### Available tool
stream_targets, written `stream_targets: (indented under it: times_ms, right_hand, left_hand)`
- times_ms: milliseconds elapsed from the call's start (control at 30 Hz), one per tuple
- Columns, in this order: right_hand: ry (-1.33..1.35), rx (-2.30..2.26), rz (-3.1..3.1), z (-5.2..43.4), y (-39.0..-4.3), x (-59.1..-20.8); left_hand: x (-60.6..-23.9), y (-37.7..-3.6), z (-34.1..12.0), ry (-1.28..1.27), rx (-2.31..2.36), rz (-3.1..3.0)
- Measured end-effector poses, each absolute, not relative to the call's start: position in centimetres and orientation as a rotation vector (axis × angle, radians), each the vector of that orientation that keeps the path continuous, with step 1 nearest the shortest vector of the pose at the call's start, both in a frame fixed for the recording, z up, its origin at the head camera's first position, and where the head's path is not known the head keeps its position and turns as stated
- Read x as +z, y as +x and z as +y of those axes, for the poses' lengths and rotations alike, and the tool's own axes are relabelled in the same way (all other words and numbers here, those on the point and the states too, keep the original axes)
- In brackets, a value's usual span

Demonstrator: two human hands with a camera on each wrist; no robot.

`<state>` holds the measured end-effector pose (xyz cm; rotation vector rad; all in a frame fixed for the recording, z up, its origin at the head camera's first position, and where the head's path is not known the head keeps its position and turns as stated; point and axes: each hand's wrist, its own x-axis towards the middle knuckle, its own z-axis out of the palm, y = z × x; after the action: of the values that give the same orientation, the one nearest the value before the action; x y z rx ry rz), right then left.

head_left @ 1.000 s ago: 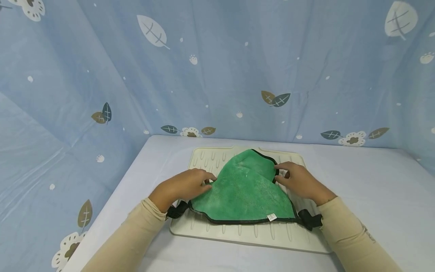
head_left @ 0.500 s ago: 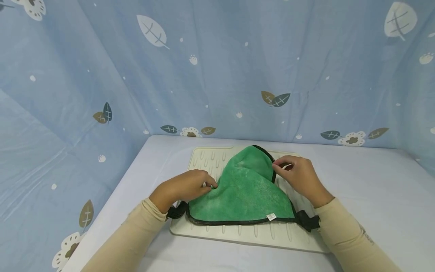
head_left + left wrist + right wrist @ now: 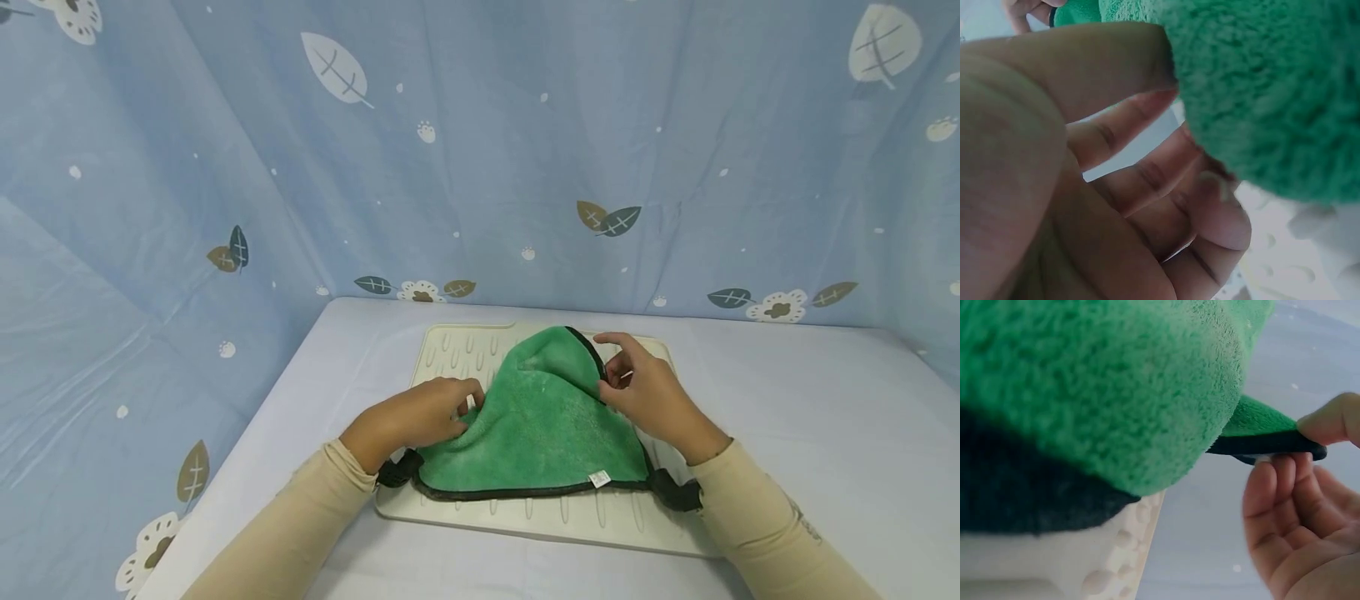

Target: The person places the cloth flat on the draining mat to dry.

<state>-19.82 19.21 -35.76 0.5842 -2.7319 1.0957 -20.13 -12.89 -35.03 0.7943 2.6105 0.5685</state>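
Both hands pinch the green cloth (image 3: 540, 417), left hand (image 3: 412, 417) and right hand (image 3: 645, 396) on opposite edges; uneven pulling could skew it off the mat (image 3: 457, 354).

A pale lilac-grey surface (image 3: 787, 433) carries everything. Directly on it lies a cream ribbed mat (image 3: 457, 350), under both grips and reaching past them toward the far edge. A green cloth (image 3: 540, 425) with black edging lies on the mat, between the two grips.
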Motion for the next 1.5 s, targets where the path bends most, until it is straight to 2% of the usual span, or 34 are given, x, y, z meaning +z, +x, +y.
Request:
stream_targets:
  times_ms: [300, 600, 1500]
  right_hand:
    - [0.519, 1.074, -2.833, 19.3, -19.6, -35.7]
    - [0.574, 1.126, -2.735, 19.2, -19.5, -35.9]
    - [0.641, 1.039, -2.727, 18.7, -19.2, -36.2]
  left_hand:
    - [-35.1, -20.0, -12.8, 0.768, 0.583, 2.627]
    - [-34.6, -19.5, -12.6, 0.689, 0.572, 2.635]
    - [-36.2, -20.0, -11.7, 0.742, 0.512, 2.785]
